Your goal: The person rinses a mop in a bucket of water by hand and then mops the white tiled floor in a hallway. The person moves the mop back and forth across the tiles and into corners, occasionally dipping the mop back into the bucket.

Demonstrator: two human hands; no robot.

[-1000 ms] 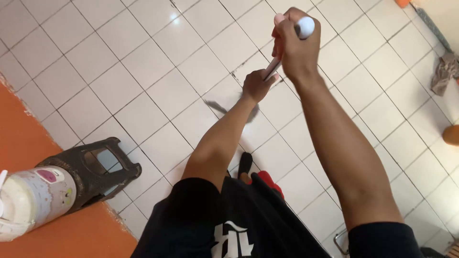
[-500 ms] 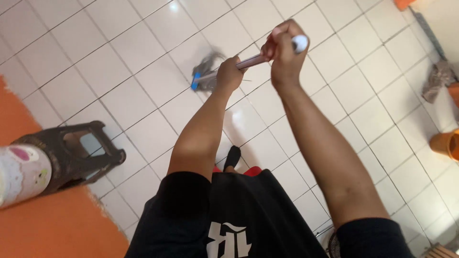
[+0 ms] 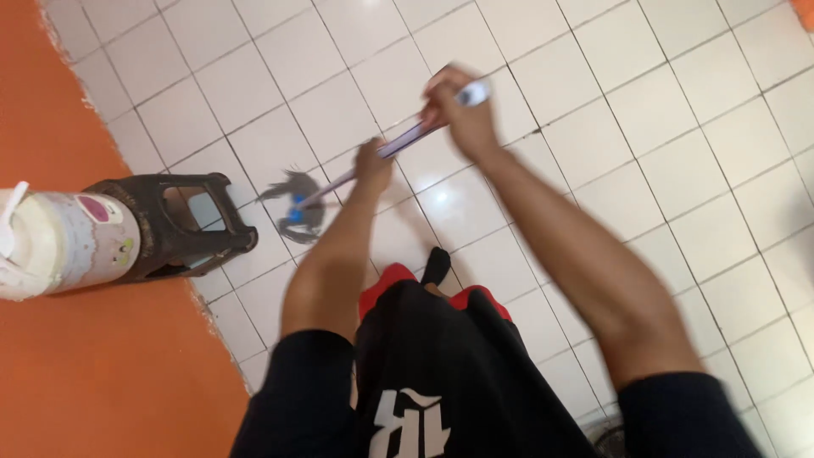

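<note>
both hands grip a mop handle (image 3: 407, 140): left hand (image 3: 373, 161) lower, right hand (image 3: 458, 106) at top; mop head (image 3: 297, 208) on the tiled floor (image 3: 644, 170) near a black stool (image 3: 182, 225).

- Your right hand (image 3: 462, 119) and left hand (image 3: 373, 164) are smeared by motion blur; you can't make out single fingers on the mop handle (image 3: 386, 151).
- The mop head (image 3: 297, 206) is a grey smudge with a blue spot; its strands can't be told apart.
- Your white jug (image 3: 59, 242) on the black stool (image 3: 182, 225) runs off the left edge.
- Your foot (image 3: 436, 266) is mostly hidden behind your black shirt (image 3: 432, 373).
- Both sleeves are cut off by the bottom edge.
</note>
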